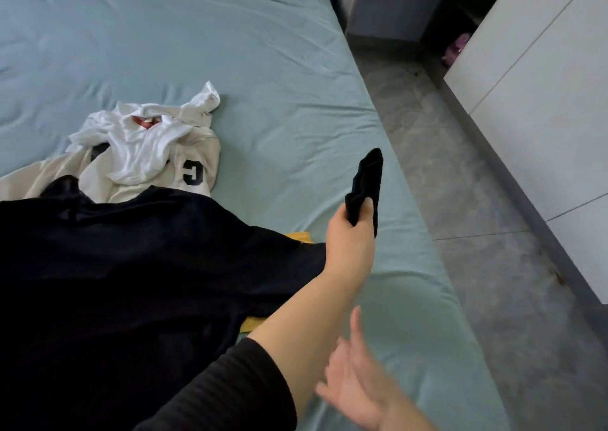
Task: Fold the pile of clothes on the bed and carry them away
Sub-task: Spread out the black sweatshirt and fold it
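A home bedroom. Teal-sheeted bed (pixel 197 52) beneath the fingers (pixel 340 221); white wardrobe doors (pixel 543 117) and tiled floor (pixel 460 200) to their right.

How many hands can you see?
2. The left hand is stretched out over the bed, pinching a small black cloth. The right hand is at the bottom of the picture, open and holding nothing.
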Motion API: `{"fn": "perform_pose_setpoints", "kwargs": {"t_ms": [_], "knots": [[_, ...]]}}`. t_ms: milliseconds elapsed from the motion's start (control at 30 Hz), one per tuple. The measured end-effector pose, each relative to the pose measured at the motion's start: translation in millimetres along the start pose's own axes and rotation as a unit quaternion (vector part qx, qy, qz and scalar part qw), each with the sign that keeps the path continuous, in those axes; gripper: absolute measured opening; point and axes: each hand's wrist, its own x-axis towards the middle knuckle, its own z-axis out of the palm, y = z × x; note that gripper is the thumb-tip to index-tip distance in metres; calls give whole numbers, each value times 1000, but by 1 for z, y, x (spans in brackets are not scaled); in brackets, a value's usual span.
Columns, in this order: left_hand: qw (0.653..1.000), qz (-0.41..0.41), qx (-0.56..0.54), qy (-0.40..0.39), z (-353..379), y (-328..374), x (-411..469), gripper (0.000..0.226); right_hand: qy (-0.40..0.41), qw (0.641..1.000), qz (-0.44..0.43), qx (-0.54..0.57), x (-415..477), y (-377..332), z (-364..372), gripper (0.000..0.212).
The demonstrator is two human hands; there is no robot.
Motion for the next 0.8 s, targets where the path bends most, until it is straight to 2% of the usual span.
{"fn": "perform_pose_setpoints", "kwargs": {"t_ms": [67, 200, 267, 367, 467, 533, 667, 800], "knots": [[1000, -5, -15, 15, -35, 12, 2, 5, -44, 993, -32, 100, 29, 16, 25, 100], [998, -16, -28, 51, -141, 30, 3, 16, 41, 954, -123, 269, 93, 32, 76, 79], [996, -31, -30, 76, -210, 30, 5, 19, 56, 938, -133, 316, 125, 44, 92, 69], [984, -87, -11, 153, -314, 6, 3, 20, 83, 940, -106, 313, 171, 70, 103, 53], [960, -168, -3, 223, -398, -36, -6, 20, 127, 955, -67, 260, 201, 100, 102, 30], [949, -202, 3, 242, -436, -60, -10, 21, 156, 961, -55, 220, 212, 112, 96, 27], [957, -209, 12, 201, -478, -67, -10, 19, 185, 957, -92, 202, 216, 114, 90, 43], [971, -169, 69, 153, -521, -33, -17, 20, 168, 966, -96, 173, 219, 118, 113, 38]]}}
